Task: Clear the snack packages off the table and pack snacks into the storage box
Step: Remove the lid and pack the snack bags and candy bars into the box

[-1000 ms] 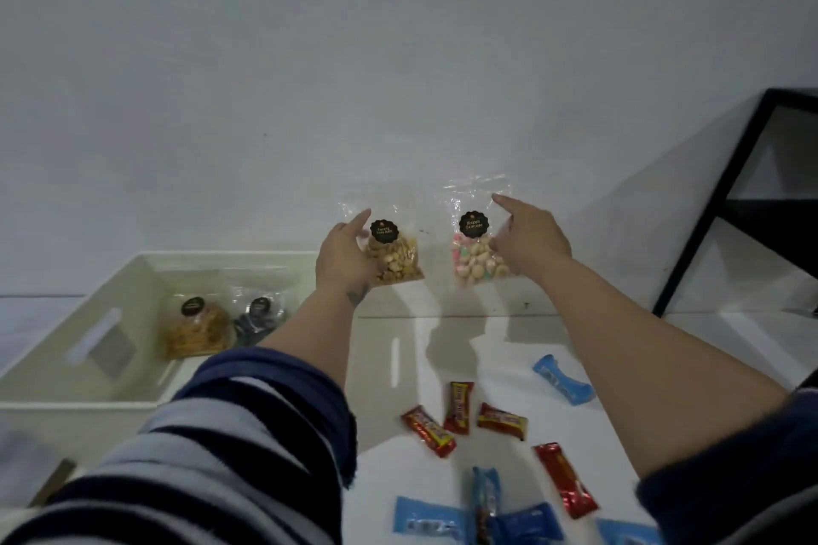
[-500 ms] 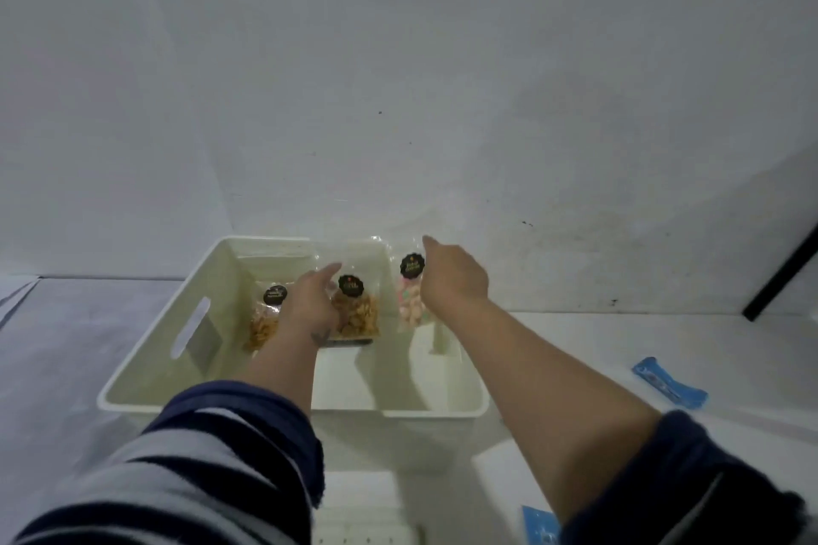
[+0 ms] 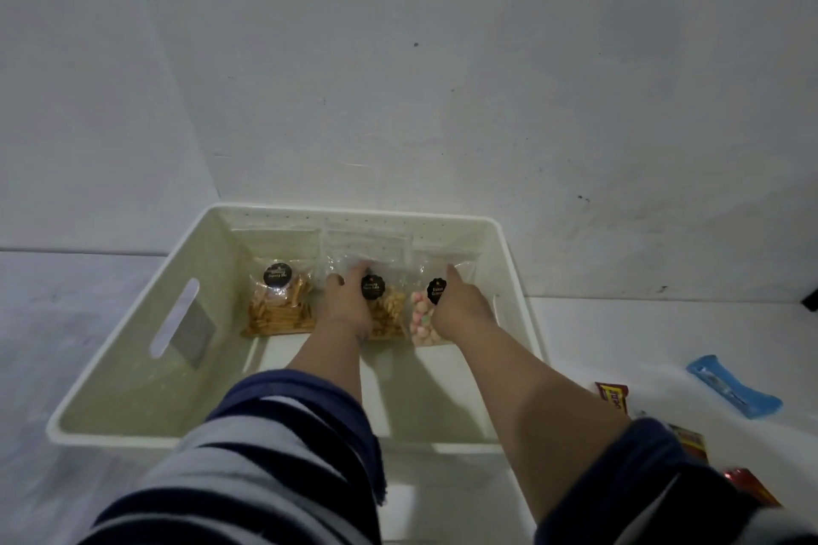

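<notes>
A cream plastic storage box (image 3: 133, 372) with a handle slot sits on the white table (image 3: 619, 336). Against its far wall stand three clear bags. The first bag (image 3: 279, 301) holds brown sticks. The left hand (image 3: 347, 305) grips the second bag of brown snacks (image 3: 389, 305). The right hand (image 3: 456, 305) grips the bag of pink and green puffs (image 3: 420, 319). A shiny blue wrapper (image 3: 735, 387) lies right of the box.

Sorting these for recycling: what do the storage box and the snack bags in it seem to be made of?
The storage box looks like moulded plastic, cream with a matte finish: one-piece walls, rounded rim, cut-out handle slot. The snack bags, such as the one at the left, look like thin clear glossy plastic film: the contents show through and the tops crinkle and glint. Each carries a dark round sticker, possibly paper.
</notes>
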Motion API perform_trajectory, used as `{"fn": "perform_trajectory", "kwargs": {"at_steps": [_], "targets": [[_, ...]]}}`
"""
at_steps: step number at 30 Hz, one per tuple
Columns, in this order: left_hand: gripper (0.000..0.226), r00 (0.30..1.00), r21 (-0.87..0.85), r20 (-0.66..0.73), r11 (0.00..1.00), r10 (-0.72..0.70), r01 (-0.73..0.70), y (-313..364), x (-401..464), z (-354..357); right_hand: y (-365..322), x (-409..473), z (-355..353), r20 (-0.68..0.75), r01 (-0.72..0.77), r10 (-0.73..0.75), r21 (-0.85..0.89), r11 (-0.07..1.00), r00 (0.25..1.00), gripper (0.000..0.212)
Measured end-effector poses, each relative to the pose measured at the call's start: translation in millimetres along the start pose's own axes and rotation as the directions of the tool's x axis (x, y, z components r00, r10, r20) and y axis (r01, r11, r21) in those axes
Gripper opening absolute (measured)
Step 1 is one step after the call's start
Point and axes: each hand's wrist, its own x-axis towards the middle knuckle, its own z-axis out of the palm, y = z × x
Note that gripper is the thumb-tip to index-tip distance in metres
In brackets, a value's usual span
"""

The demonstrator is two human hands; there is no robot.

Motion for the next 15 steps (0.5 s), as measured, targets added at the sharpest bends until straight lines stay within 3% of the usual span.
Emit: {"fn": "perform_trajectory", "kwargs": {"at_steps": [2,4,5,9,15], "targets": [[0.091,0.999,-0.006,0.034,1.000,-0.019,0.019,0,-2,-1,-1,3,-1,0.033,-0.077,0.074,0.116,0.990,0.997,0.050],[0.096,0.996,-0.045,0.065,0.997,-0.058,0.061,1,-6,-7,-4,-1,-7,0.063,-0.082,0.078,0.057,0.995,0.995,0.065],[0.096,0.995,-0.063,0.074,0.995,-0.068,0.072,0,-7,-11,-5,-2,-11,0.070,-0.067,0.065,0.020,0.998,0.995,0.063],[0.088,0.990,-0.117,0.125,0.990,-0.069,0.083,8,-17,-28,-10,-20,-34,0.075,0.036,-0.033,-0.041,0.999,0.997,0.059],[0.057,1.000,-0.033,0.014,0.999,0.001,0.000,62,-61,-56,-3,-68,-94,0.045,0.258,-0.259,0.022,0.966,0.965,0.052]]}}
